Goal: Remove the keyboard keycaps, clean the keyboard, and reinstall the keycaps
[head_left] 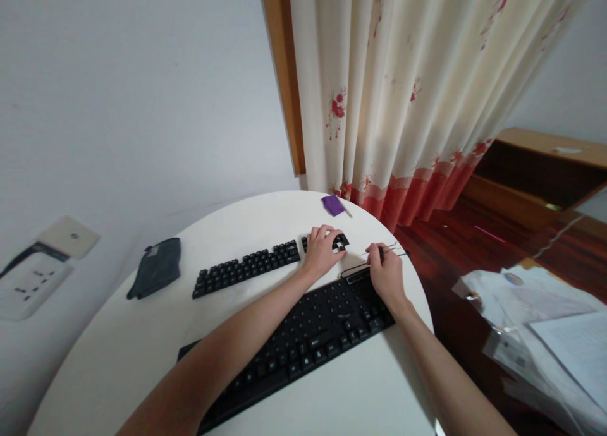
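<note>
My left hand (323, 251) rests on a loose group of black keycaps (339, 241) at the right end of a long row of removed keycaps (246, 268) on the round white table (142, 347). Its fingers are curled down onto the caps. My right hand (386, 273) is closed round a thin wire keycap puller (385, 253), held just above the far right corner of a black keyboard (303, 341). The keyboard lies diagonally in front of me, with my left forearm crossing over it.
A dark grey pouch (156, 268) lies at the table's left. A small purple item (334, 205) sits at the far edge near a floral curtain (403, 95). Papers in plastic (535, 316) lie on the wooden floor at right. A wall socket (31, 281) is at left.
</note>
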The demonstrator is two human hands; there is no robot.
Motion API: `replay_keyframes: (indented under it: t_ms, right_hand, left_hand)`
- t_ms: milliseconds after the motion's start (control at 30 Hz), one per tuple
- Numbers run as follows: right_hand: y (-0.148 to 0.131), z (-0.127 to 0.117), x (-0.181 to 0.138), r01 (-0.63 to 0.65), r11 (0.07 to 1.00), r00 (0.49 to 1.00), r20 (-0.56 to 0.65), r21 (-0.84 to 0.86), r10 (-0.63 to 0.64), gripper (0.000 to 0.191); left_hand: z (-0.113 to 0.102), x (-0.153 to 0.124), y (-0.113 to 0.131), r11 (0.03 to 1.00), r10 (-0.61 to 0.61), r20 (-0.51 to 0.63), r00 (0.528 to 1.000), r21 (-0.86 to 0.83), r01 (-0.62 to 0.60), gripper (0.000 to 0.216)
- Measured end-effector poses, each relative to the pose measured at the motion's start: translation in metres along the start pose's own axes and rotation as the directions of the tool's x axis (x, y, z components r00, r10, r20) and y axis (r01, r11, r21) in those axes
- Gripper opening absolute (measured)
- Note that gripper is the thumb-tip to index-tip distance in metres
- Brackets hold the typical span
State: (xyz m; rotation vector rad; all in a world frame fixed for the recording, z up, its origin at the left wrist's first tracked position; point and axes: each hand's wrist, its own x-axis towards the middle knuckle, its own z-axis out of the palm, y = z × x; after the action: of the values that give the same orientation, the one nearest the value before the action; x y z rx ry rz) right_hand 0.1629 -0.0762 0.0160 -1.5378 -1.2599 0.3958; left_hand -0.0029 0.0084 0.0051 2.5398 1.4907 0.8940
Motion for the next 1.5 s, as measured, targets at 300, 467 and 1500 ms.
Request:
replay_keyframes:
  t_ms: [300, 467, 1500]
  right_hand:
    - [-0.0011, -0.0006, -0.0006, 0.010, 1.000, 1.000, 0.011, 0.002, -0.010, 0.039]
    - [-0.0005, 0.0001, -0.0009, 0.009, 1.000, 1.000, 0.014, 0.002, -0.009, 0.040]
    - [-0.0012, -0.0015, -0.0010, 0.007, 1.000, 1.000, 0.023, 0.012, -0.007, 0.041]
  left_hand:
    - [-0.0011, 0.0012, 0.0001, 0.998, -0.030, -0.010, 1.000, 0.058, 0.030, 0.057]
    - [-0.0023, 0.0017, 0.0015, 0.994, -0.061, 0.004, 0.998, 0.091, 0.060, 0.057]
    - [-0.0080, 0.0030, 0.0085, 0.988, -0.084, -0.054, 0.995, 0.124, 0.091, 0.053]
